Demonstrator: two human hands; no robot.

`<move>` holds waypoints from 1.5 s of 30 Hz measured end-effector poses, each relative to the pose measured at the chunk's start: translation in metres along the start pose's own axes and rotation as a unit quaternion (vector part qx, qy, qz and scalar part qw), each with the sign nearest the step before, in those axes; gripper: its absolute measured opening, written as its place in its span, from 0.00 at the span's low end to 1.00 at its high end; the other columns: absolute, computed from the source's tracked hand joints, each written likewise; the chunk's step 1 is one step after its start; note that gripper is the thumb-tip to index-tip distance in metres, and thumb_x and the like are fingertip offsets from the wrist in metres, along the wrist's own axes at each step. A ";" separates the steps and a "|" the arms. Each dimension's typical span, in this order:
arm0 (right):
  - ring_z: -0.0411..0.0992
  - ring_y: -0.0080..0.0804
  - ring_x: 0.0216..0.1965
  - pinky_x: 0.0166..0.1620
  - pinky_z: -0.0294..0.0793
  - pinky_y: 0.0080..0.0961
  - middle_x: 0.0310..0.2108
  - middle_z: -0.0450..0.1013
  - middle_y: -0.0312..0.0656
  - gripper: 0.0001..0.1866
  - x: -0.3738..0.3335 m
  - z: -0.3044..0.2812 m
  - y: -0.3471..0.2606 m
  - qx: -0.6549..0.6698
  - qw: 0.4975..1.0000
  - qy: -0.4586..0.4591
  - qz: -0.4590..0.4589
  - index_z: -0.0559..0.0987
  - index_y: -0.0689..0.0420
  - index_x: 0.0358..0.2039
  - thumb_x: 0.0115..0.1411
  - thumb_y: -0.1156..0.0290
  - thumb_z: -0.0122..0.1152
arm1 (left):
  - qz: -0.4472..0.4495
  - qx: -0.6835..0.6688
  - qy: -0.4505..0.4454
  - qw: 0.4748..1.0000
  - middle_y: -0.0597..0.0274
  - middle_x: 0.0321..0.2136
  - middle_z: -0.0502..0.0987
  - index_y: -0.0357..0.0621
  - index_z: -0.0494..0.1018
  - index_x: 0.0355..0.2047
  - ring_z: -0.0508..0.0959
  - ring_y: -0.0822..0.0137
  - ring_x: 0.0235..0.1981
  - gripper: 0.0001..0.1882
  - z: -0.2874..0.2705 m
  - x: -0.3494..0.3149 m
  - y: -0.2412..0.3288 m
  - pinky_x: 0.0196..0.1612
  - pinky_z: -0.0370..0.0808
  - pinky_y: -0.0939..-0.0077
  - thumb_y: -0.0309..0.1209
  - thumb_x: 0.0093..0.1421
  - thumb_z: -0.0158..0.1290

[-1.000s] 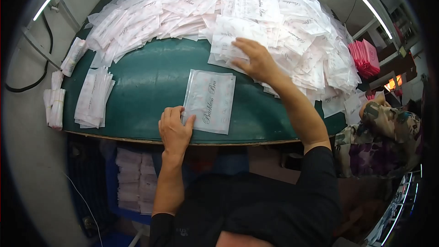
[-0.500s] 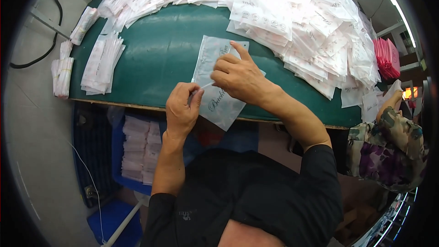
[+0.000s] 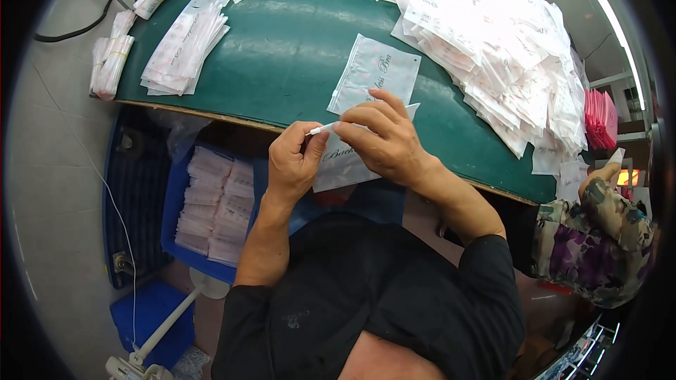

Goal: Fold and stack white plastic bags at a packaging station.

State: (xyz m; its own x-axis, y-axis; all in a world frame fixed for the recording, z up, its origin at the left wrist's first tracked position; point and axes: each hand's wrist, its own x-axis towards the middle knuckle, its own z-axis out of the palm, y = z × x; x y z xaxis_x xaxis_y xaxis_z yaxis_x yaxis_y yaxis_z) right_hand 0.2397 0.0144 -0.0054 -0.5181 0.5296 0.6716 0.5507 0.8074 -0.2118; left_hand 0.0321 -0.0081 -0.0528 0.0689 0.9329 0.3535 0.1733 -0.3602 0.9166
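A clear plastic zip bag point(image 3: 345, 169) with dark script lettering hangs over the table's near edge in front of me. My left hand point(image 3: 294, 162) is closed, thumb and forefinger pinching the white end of the bag's zip strip. My right hand point(image 3: 384, 137) bends over the same strip, its thumb and forefinger closed on it just right of my left hand; its other fingers curl loosely. Part of the bag is hidden under my right hand. Just beyond, another clear printed zip bag point(image 3: 373, 74) lies flat on the green table.
Heaps of printed bags point(image 3: 486, 49) cover the far and right side of the green tabletop point(image 3: 282, 49). A smaller bag stack point(image 3: 186, 49) and banded bundles point(image 3: 113, 60) lie left. Below is a blue crate point(image 3: 169, 218) of packed bags. A person's patterned sleeve point(image 3: 591, 253) shows at right.
Both hands have drawn closer together along the zip strip. The held bag has come nearer to me, apart from the one lying beyond it. The whole view has shifted slightly.
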 end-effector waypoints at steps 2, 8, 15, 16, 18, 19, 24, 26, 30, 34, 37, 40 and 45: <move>0.77 0.35 0.42 0.59 0.74 0.43 0.40 0.77 0.35 0.16 0.000 0.005 -0.004 0.009 1.000 -0.003 -0.020 0.84 0.53 0.42 0.53 0.79 0.73 | 0.007 0.008 0.003 1.000 0.61 0.24 0.77 0.37 0.79 0.39 0.75 0.70 0.24 0.11 0.000 -0.002 0.006 0.29 0.72 0.74 0.33 0.69 0.61; 0.76 0.40 0.43 0.53 0.74 0.40 0.40 0.76 0.38 0.14 -0.002 0.025 -0.033 0.074 0.996 0.056 0.013 0.82 0.55 0.41 0.54 0.78 0.70 | 0.028 0.037 -0.002 0.999 0.65 0.26 0.78 0.36 0.79 0.40 0.75 0.76 0.26 0.12 -0.019 -0.024 0.010 0.31 0.72 0.80 0.35 0.70 0.60; 0.76 0.41 0.41 0.52 0.76 0.40 0.40 0.77 0.39 0.17 -0.013 0.027 -0.056 0.087 0.995 0.052 0.019 0.81 0.56 0.42 0.51 0.82 0.74 | 0.029 0.034 -0.012 0.999 0.63 0.26 0.78 0.35 0.79 0.38 0.76 0.73 0.26 0.12 -0.024 -0.045 0.014 0.31 0.73 0.78 0.34 0.70 0.60; 0.76 0.41 0.43 0.52 0.75 0.39 0.41 0.77 0.40 0.16 -0.015 0.026 -0.058 0.119 0.991 0.026 0.060 0.80 0.56 0.40 0.52 0.80 0.74 | 0.029 0.034 -0.013 0.999 0.63 0.26 0.78 0.35 0.79 0.38 0.76 0.73 0.26 0.12 -0.023 -0.046 0.015 0.31 0.73 0.78 0.34 0.70 0.60; 0.75 0.42 0.44 0.51 0.74 0.37 0.42 0.77 0.41 0.14 -0.018 0.021 -0.059 0.150 0.983 0.001 0.101 0.80 0.57 0.39 0.52 0.79 0.74 | 0.064 0.046 -0.012 0.997 0.57 0.25 0.77 0.37 0.79 0.37 0.76 0.62 0.24 0.09 -0.019 -0.047 0.018 0.29 0.73 0.69 0.31 0.68 0.61; 0.75 0.43 0.45 0.51 0.73 0.37 0.41 0.76 0.41 0.12 -0.017 0.015 -0.056 0.154 0.979 -0.062 0.120 0.79 0.56 0.38 0.54 0.76 0.73 | 0.064 0.046 -0.013 0.997 0.57 0.25 0.77 0.37 0.79 0.37 0.76 0.62 0.24 0.09 -0.019 -0.048 0.021 0.29 0.73 0.69 0.31 0.68 0.61; 0.72 0.42 0.43 0.52 0.70 0.40 0.39 0.72 0.42 0.10 -0.060 -0.026 -0.026 -0.018 0.953 -0.291 0.088 0.79 0.54 0.36 0.57 0.66 0.70 | 0.072 0.063 0.041 0.995 0.66 0.24 0.74 0.37 0.79 0.35 0.72 0.74 0.26 0.09 -0.039 -0.042 0.032 0.30 0.69 0.78 0.30 0.69 0.60; 0.72 0.41 0.44 0.51 0.69 0.41 0.40 0.72 0.40 0.11 -0.057 -0.051 -0.036 -0.097 0.963 -0.236 0.086 0.80 0.54 0.37 0.56 0.67 0.71 | 0.065 0.074 0.034 0.995 0.66 0.24 0.74 0.37 0.79 0.35 0.72 0.74 0.26 0.09 -0.042 -0.047 0.030 0.31 0.69 0.78 0.30 0.70 0.60; 0.71 0.40 0.40 0.47 0.72 0.38 0.40 0.72 0.37 0.15 -0.034 -0.054 -0.067 -0.071 0.994 -0.082 0.017 0.82 0.54 0.41 0.54 0.67 0.75 | 0.143 0.087 -0.008 0.986 0.61 0.24 0.76 0.37 0.80 0.35 0.75 0.65 0.25 0.05 -0.029 -0.028 0.045 0.30 0.71 0.72 0.27 0.65 0.62; 0.73 0.45 0.43 0.46 0.74 0.40 0.40 0.74 0.43 0.17 -0.032 -0.040 -0.055 0.130 0.979 -0.109 0.112 0.81 0.57 0.43 0.55 0.68 0.75 | 0.238 0.127 -0.096 0.958 0.56 0.27 0.79 0.39 0.81 0.36 0.78 0.55 0.27 0.06 -0.012 -0.016 0.061 0.30 0.74 0.65 0.23 0.59 0.65; 0.74 0.49 0.44 0.47 0.74 0.42 0.40 0.75 0.47 0.15 -0.037 -0.033 -0.042 0.194 0.956 -0.173 0.138 0.81 0.59 0.43 0.57 0.69 0.73 | 0.246 0.140 -0.141 0.949 0.56 0.29 0.81 0.39 0.81 0.37 0.79 0.57 0.28 0.07 -0.008 -0.013 0.064 0.31 0.75 0.66 0.22 0.58 0.66; 0.74 0.50 0.41 0.46 0.75 0.42 0.38 0.75 0.48 0.13 -0.040 -0.034 -0.045 0.257 0.926 -0.227 0.160 0.81 0.58 0.42 0.59 0.69 0.71 | 0.246 0.135 -0.157 0.947 0.56 0.29 0.81 0.39 0.81 0.37 0.79 0.57 0.28 0.07 -0.009 -0.015 0.061 0.31 0.75 0.65 0.22 0.57 0.66; 0.76 0.48 0.42 0.47 0.75 0.40 0.37 0.77 0.48 0.11 -0.037 -0.038 -0.045 0.298 0.908 -0.250 0.156 0.82 0.57 0.46 0.64 0.70 0.67 | 0.229 0.137 -0.151 0.952 0.55 0.29 0.80 0.39 0.81 0.35 0.79 0.55 0.28 0.05 -0.014 -0.012 0.063 0.31 0.75 0.66 0.22 0.58 0.65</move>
State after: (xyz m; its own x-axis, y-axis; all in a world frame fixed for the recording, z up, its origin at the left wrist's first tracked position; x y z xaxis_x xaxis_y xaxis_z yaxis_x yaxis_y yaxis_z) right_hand 0.2589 -0.0515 0.0070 -0.7116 0.6887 0.1389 0.3466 0.5161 -0.7833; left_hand 0.0282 -0.0415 0.0033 0.4715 0.6495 0.5964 0.3032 -0.7545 0.5820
